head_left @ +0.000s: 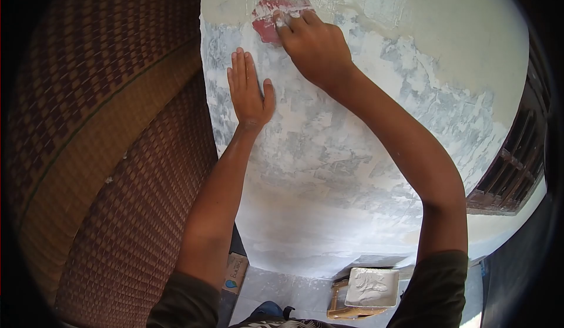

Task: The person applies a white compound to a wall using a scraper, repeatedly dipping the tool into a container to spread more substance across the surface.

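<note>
My left hand (249,92) lies flat on the wall (317,146), fingers stretched upward and thumb apart, with nothing in it. Up and to the right of it, my right hand (311,40) grips a red scraper (267,29) smeared with white paste. The scraper is against the upper part of the wall. Around both hands the wall surface is patchy white and grey, with cream areas higher up.
A woven brown panel (129,199) stands along the left. Low down, a tray of white paste (372,287) rests on a wooden stool (338,304). A cardboard box (234,274) sits on the floor. A dark wooden window frame (510,166) is at the right.
</note>
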Motion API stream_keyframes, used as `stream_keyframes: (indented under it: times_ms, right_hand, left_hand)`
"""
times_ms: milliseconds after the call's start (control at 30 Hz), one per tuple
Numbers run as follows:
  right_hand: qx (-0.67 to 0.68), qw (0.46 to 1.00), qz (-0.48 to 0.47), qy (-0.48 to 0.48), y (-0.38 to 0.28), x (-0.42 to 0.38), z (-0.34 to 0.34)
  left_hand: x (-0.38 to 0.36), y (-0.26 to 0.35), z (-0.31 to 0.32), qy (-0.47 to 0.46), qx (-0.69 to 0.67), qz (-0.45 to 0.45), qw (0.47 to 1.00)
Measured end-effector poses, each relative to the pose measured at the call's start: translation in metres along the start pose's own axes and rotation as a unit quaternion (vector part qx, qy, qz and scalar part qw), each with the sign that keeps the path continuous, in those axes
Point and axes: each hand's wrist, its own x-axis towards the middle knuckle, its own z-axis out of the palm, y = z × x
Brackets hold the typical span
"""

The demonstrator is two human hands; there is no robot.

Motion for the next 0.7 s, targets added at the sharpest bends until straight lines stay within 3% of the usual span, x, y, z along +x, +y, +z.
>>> stream_keyframes:
  times_ms: [67,233,400,500,700]
  right_hand:
    - [-0.021,0.999,0.000,0.028,0.015,0.013,0.013]
    - [-0.045,0.992,-0.043,-0.106,-0.006,-0.022,0.020]
    - [0.028,0.996,-0.060,-0.065,-0.039,-0.054,-0.008]
    - [0.019,0.999,-0.027,-0.004,-0.015,-0.020,-0.006]
    - [-0.037,0.998,0.018,-0.047,0.018,0.000,0.014]
  left_hand:
    - [0.000,0.000,0.000,0.000,0.002,0.004,1.000]
    - [0.000,-0.001,0.001,0.002,0.002,0.008,1.000]
    - [-0.001,-0.003,0.001,0.004,-0.025,0.005,1.000]
    - [-0.001,-0.003,0.002,-0.002,0.000,0.002,1.000]
    - [0.000,-0.001,0.002,-0.002,0.007,-0.001,1.000]
